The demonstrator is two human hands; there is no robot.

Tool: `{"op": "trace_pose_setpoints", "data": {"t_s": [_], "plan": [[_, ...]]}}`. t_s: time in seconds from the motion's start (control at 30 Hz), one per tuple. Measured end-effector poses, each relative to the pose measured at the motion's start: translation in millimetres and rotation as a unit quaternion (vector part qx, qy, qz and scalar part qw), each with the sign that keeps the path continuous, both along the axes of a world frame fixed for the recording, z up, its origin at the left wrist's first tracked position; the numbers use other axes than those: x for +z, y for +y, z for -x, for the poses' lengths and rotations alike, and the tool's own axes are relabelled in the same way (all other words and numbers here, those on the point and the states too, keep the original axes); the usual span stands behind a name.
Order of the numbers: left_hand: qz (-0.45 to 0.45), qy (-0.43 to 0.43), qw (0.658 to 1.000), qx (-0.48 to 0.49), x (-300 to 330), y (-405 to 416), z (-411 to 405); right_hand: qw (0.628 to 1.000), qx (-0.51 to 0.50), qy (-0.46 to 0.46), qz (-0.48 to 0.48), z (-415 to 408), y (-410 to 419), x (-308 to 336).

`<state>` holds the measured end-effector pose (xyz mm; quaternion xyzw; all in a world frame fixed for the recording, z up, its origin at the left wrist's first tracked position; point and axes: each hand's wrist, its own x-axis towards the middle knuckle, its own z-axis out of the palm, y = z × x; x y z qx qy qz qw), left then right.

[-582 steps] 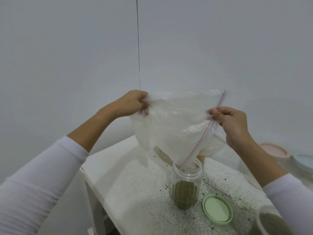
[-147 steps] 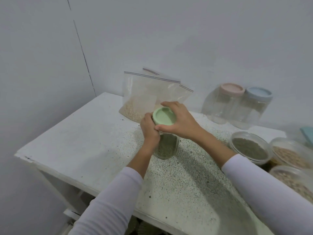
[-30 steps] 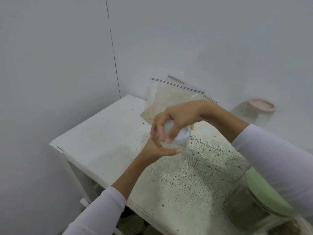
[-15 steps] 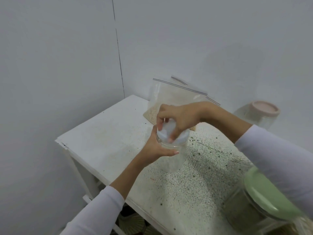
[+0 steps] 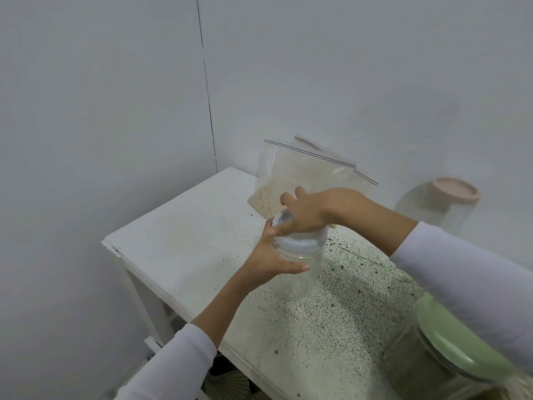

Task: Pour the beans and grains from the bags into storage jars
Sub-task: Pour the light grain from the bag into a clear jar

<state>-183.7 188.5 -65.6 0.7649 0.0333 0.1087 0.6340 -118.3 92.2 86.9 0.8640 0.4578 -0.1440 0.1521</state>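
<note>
An empty clear jar (image 5: 297, 280) stands on the white speckled table (image 5: 184, 243). My left hand (image 5: 269, 259) grips it just under the neck. My right hand (image 5: 305, 210) lies over its pale blue lid (image 5: 300, 241) with the fingers curled round the lid's far edge. Behind the jar, zip bags (image 5: 302, 174) with pale grain in the bottom lean against the wall.
A jar with a pink lid (image 5: 455, 190) stands at the back right by the wall. At the lower right, close to the camera, is a jar of green beans with a green lid (image 5: 461, 347). The table's left edge and corner (image 5: 106, 245) drop off to the floor.
Over the last second my right hand has turned on the blue lid, wrist swinging right, while my left hand keeps hold of the jar. Before that, the green-lidded jar was closed and set aside.
</note>
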Motion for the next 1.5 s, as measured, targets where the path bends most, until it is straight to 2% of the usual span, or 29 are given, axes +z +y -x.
{"op": "trace_pose_setpoints", "data": {"t_s": [0.13, 0.23, 0.5, 0.67, 0.8, 0.87, 0.93, 0.97, 1.0, 1.07, 1.13, 1.23, 1.27, 1.3, 1.33, 1.37, 1.47, 1.5], "plan": [[0.038, -0.014, 0.999, -0.006, 5, -4, -3, 0.999, -0.002, 0.049, -0.011, -5, -1, 5], [0.053, -0.026, 0.998, -0.020, 10, -13, -11, 0.999, 0.020, 0.030, 0.012, -12, -6, 17], [0.010, -0.040, 0.999, -0.031, 5, -25, -23, 0.992, 0.105, 0.021, 0.068, -25, -22, 4], [0.004, -0.040, 0.999, -0.031, 6, -26, -26, 0.993, 0.091, 0.065, 0.022, -36, -27, 0], [-0.004, -0.028, 0.999, -0.042, 7, -24, -26, 0.988, 0.122, 0.096, -0.023, -38, -32, 1], [0.007, -0.023, 0.998, -0.052, 7, -20, -25, 0.979, 0.133, 0.135, -0.074, -39, -35, 6], [0.007, -0.010, 0.999, -0.046, 10, -18, -22, 0.959, 0.106, 0.217, -0.149, -45, -41, 15], [-0.001, -0.004, 0.999, -0.037, 11, -18, -21, 0.937, 0.078, 0.277, -0.200, -49, -46, 19], [-0.012, 0.001, 1.000, -0.027, 12, -18, -20, 0.898, 0.044, 0.350, -0.264, -53, -50, 22], [-0.026, 0.003, 1.000, -0.008, 14, -15, -19, 0.770, -0.040, 0.504, -0.389, -69, -61, 18], [-0.029, 0.002, 1.000, -0.001, 17, -12, -18, 0.635, -0.104, 0.611, -0.461, -89, -72, 8], [-0.021, 0.002, 1.000, -0.004, 18, -10, -18, 0.495, -0.216, 0.676, -0.501, -114, -86, -20], [-0.017, 0.003, 1.000, -0.004, 17, -9, -18, 0.460, -0.246, 0.693, -0.498, -118, -89, -28], [-0.016, 0.004, 1.000, -0.003, 17, -10, -18, 0.443, -0.265, 0.701, -0.492, -120, -92, -34], [-0.014, 0.005, 1.000, -0.002, 16, -10, -20, 0.458, -0.279, 0.690, -0.485, -123, -94, -40], [-0.011, 0.006, 1.000, -0.001, 15, -11, -21, 0.513, -0.292, 0.656, -0.471, -124, -96, -44], [-0.002, 0.010, 1.000, -0.003, 16, -11, -25, 0.754, -0.329, 0.453, -0.343, -133, -96, -62], [-0.003, 0.014, 1.000, -0.006, 17, -11, -26, 0.823, -0.313, 0.380, -0.283, -136, -95, -69]]}}
